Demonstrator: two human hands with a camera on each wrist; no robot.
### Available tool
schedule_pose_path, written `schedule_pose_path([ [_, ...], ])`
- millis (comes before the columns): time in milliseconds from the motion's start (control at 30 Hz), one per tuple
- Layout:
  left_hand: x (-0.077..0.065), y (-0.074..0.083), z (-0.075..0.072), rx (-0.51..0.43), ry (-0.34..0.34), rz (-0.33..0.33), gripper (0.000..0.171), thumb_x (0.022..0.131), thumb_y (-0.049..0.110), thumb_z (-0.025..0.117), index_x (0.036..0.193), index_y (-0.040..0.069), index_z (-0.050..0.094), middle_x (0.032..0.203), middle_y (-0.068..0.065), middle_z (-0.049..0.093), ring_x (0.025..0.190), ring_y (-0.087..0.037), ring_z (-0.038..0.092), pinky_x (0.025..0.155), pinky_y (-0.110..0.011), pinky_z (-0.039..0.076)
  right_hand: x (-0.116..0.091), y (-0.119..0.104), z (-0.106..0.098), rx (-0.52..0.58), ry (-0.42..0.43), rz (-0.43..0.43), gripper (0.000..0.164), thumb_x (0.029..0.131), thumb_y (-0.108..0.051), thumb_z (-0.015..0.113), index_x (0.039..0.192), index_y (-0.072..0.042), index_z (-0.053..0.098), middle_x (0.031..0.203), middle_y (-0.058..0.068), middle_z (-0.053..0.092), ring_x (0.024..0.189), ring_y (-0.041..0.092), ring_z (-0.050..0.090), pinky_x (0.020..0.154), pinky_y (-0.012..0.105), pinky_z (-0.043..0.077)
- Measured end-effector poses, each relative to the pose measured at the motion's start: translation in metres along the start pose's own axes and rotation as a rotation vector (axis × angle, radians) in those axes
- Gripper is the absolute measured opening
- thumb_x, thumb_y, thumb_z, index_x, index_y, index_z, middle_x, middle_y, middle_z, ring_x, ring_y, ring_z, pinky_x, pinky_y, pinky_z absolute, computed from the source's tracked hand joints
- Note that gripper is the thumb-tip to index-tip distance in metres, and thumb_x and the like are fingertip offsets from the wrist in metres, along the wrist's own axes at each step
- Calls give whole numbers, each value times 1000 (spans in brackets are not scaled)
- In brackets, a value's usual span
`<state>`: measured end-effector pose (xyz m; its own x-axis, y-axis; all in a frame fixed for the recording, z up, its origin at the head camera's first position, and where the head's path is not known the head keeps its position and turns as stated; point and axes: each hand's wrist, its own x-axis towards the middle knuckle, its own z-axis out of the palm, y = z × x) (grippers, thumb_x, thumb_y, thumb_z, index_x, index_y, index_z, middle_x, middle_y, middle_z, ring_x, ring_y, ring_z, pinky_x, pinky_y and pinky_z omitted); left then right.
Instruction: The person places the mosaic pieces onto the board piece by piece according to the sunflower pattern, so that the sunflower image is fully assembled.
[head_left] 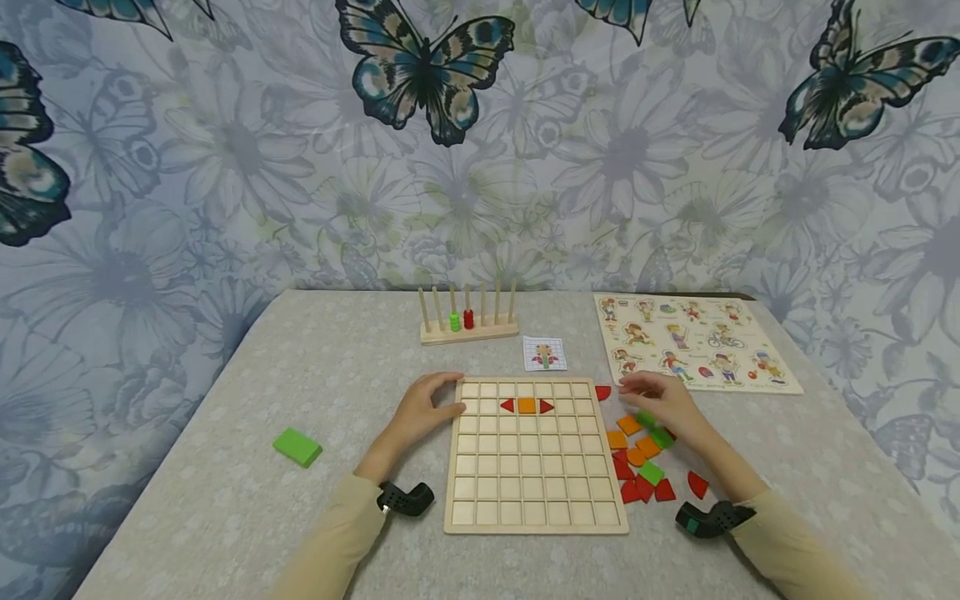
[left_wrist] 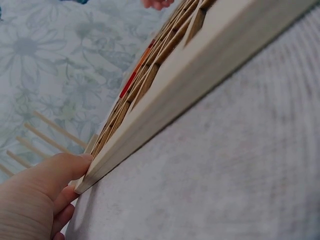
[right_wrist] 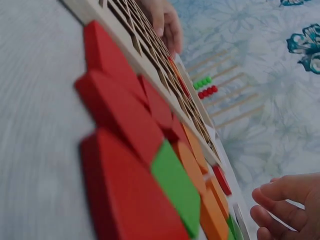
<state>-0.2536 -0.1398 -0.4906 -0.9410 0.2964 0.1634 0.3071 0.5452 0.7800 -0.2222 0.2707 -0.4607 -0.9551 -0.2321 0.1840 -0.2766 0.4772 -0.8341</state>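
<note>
- Head: high, facing forward and down over the table (head_left: 202,500).
- Left wrist: low, close along the board (left_wrist: 200,75).
- Right wrist: close to red pieces (right_wrist: 120,115), sharing the board.

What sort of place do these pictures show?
Probably a play or learning area; home or classroom is unclear. A wooden grid board with coloured tiles, a peg stand with beads and a picture puzzle show it.

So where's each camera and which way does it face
On head: looks forward and down at the board; left hand, right hand show.
On left wrist: looks along the board's edge toward the wall; left hand, bit of right hand.
On right wrist: across loose pieces toward the stand; both hands show.
Wrist views share board and stand.
</note>
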Motion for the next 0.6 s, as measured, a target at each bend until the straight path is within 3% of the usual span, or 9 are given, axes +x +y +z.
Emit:
schedule_pose_path([
  [167,0,-1,0,2,-6,-4,52,83,26,73,131,15,57,138,-7,54,134,-29,43,113,-49,34,-16,8,-18,-72,33,65,30,91,-13,63,115,5,63,106,24,68,82,-6,58,72,14,50],
  [300,0,-2,0,6,-1,-4,52,83,25,73,131,15,57,138,-7,55,133,-30,44,112,-49,34,-27,14,-29,-85,-23,110,32,90,-11,64,118,5,61,108,25,67,83,-4,58,71,17,51],
  [467,1,-1,0,10,0,-3,52,83,25,74,131,15,57,138,-8,55,132,-30,44,111,-50,36,-39,22,-42,-108,-129,79,37,84,-7,69,118,4,61,109,21,68,86,1,59,75,17,51],
  [600,1,0,2,14,1,-13,52,83,25,73,131,15,57,138,-8,54,133,-30,44,111,-50,35,-46,28,-48,-115,-155,33,41,81,-10,74,118,1,62,108,18,69,86,4,59,76,17,49],
])
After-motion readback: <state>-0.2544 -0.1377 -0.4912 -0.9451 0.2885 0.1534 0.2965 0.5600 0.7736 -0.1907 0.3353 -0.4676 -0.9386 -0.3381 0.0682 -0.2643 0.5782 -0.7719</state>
